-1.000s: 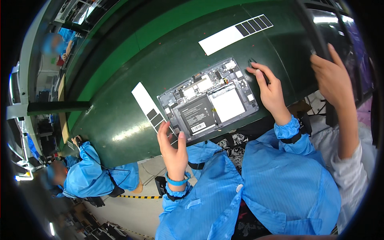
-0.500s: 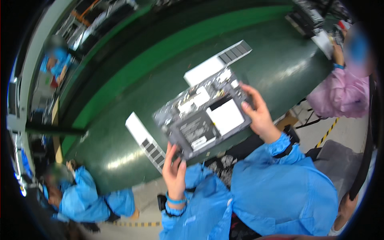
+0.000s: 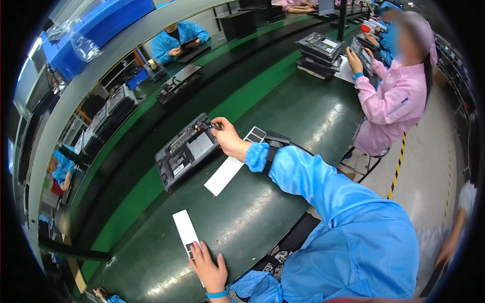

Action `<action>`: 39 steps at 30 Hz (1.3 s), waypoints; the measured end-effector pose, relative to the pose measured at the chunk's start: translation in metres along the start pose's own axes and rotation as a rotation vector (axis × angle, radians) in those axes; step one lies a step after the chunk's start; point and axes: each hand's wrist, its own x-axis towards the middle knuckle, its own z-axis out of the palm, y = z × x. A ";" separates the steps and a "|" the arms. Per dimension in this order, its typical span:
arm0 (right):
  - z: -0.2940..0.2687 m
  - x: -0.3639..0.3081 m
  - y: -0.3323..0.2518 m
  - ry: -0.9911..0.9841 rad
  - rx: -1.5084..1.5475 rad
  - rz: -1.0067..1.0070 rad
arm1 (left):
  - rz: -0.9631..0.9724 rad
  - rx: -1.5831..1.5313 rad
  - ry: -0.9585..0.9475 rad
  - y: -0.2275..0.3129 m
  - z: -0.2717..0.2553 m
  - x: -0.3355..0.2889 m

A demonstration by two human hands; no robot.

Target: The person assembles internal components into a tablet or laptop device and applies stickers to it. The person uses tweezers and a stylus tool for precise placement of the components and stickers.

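My right hand (image 3: 230, 138) grips the right edge of an opened laptop base (image 3: 174, 169), its thumb and fingers closed on the corner. The base is dark grey, with a black battery, a pale rectangular pad and exposed boards. It is held out at arm's length over the far side of the green bench, tilted. Nearer to me, my left hand (image 3: 208, 267) lies open, fingers stretched out over the lower end of a white strip with dark squares (image 3: 185, 225). Below my right wrist is a second white strip (image 3: 222, 177), its dark squares partly hidden by the wrist and sleeve.
Beyond the green bench (image 3: 252, 217) runs a dark conveyor belt (image 3: 222, 86) with another laptop part (image 3: 178, 83) on it. Stacked laptop bases (image 3: 319, 50) stand at the far right, beside a co-worker in pink (image 3: 396, 101). A co-worker in blue (image 3: 179, 40) sits across the belt.
The laptop base has moved away from me to the far side of the bench, held by my right hand alone. My left hand has let go and come down onto a white strip. The view has shifted.
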 end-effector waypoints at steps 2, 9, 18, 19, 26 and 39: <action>0.013 0.040 0.027 0.080 -0.254 -0.094 | 0.018 -0.021 0.008 0.011 0.006 0.014; 0.048 0.060 0.044 -0.353 -0.998 -0.283 | -0.055 0.038 -0.039 0.022 0.009 0.021; -0.127 -0.005 -0.059 -0.562 -1.354 -0.484 | -0.046 -0.127 -0.106 0.042 0.001 0.058; -0.136 -0.009 -0.055 -0.567 -1.381 -0.567 | -0.021 -0.078 -0.109 0.045 0.003 0.066; -0.135 -0.018 -0.049 -0.459 -1.354 -0.553 | -0.043 0.002 0.035 0.067 -0.007 0.143; -0.138 -0.012 -0.049 -0.461 -1.348 -0.627 | 0.112 0.094 0.044 0.065 0.035 0.185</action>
